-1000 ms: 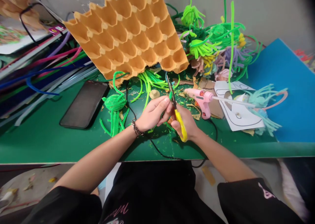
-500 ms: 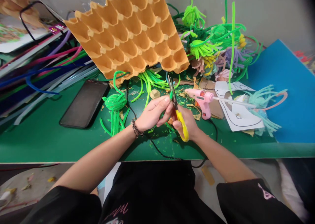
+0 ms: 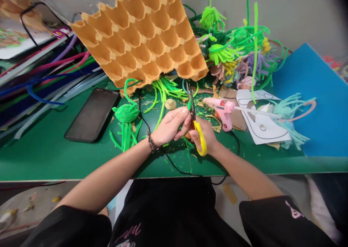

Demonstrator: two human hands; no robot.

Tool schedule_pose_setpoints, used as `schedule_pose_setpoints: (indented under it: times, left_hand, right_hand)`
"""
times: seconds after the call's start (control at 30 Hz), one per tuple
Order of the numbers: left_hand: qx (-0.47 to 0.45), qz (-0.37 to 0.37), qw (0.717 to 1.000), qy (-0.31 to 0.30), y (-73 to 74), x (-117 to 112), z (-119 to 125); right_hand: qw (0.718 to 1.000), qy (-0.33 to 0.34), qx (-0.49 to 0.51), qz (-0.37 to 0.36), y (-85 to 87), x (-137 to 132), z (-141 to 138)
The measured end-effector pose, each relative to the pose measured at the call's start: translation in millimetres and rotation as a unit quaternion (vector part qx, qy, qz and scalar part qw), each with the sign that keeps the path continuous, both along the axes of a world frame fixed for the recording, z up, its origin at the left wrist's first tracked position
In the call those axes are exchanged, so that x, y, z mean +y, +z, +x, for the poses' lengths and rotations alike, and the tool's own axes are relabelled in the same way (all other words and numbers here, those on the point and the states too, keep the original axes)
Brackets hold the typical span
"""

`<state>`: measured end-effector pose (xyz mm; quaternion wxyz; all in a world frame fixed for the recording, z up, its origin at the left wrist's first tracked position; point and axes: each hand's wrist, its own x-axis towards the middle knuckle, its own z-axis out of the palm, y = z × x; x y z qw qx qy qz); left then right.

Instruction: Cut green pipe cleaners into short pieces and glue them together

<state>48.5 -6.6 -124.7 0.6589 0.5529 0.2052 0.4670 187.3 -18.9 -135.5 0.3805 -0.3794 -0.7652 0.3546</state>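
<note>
My left hand (image 3: 172, 125) pinches a short piece of green pipe cleaner (image 3: 189, 105), whose end sticks up from the fingertips. Yellow-handled scissors (image 3: 200, 138) are in my right hand (image 3: 208, 134), their blades pointing up and away, right against the green piece. The blades look nearly closed. To the left of my left hand lies a green pipe-cleaner figure (image 3: 126, 113) with a round head, a curled stalk and hanging strands. A round tan disc (image 3: 170, 104) rests just beyond my fingers, near a fan of lime-green pipe cleaners (image 3: 167, 87).
A brown egg tray (image 3: 141, 33) leans at the back. A phone (image 3: 92, 114) and bundled pipe cleaners (image 3: 43, 76) lie left. On the right are a pink glue gun (image 3: 223, 111) with a black cord, a paper cutout (image 3: 265, 129) and a blue sheet (image 3: 310, 105). Scraps litter the green table.
The scissor blades have drawn slightly apart at the tips beside the green pipe cleaner. Both hands stay almost in place; the whole view has shifted very slightly.
</note>
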Motion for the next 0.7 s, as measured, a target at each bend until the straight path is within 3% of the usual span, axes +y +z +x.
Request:
schedule_pose_setpoints:
  times: [0.43,0.7]
  left_hand:
    - [0.019,0.0,1.0,-0.011,-4.2,-1.8,3.3]
    - [0.023,-0.006,1.0,-0.001,-1.6,0.2,-0.6]
  right_hand:
    - [0.999,0.026,0.0,0.031,-4.0,6.8,4.0]
    - [1.0,-0.009,-0.001,0.004,0.5,3.5,4.0]
